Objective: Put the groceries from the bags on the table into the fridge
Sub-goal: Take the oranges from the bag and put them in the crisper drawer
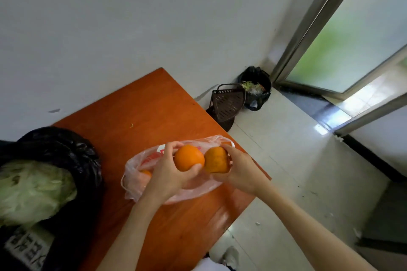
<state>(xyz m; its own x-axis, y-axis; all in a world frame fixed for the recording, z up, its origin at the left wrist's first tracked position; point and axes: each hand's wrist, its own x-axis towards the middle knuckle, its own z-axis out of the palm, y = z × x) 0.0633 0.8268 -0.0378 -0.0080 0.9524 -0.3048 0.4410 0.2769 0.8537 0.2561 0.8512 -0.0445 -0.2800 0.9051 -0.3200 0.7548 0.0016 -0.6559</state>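
Oranges occupy both hands above a thin translucent plastic bag (154, 174) with red print, which lies crumpled on the smooth, glossy orange-brown counter (141, 112). Left hand (169, 171) curls its fingers and thumb round a smooth, round, bright orange (189, 157). Right hand (240, 171) grips a second orange (217, 160), duller and slightly ridged, with fingers over its far side and thumb beneath. The two fruits sit just beside each other, nearly touching, over the bag's open mouth. A third orange (145, 174) shows through the film at the bag's left end.

At the near left of the counter stands a wrinkled, shiny black plastic bag (63, 149), open at the top, with a pale green leafy cabbage (33, 189) showing in its opening. A printed white label is visible below it; the text is unreadable.

On the white tiled floor (286, 160) beyond the counter's far right edge stands a dark perforated plastic corner rack (228, 102). Just beside it, in the wall corner, is a bin lined with a black bag (256, 86), holding green scraps. A metal-framed frosted glass door (352, 39) fills the far right.
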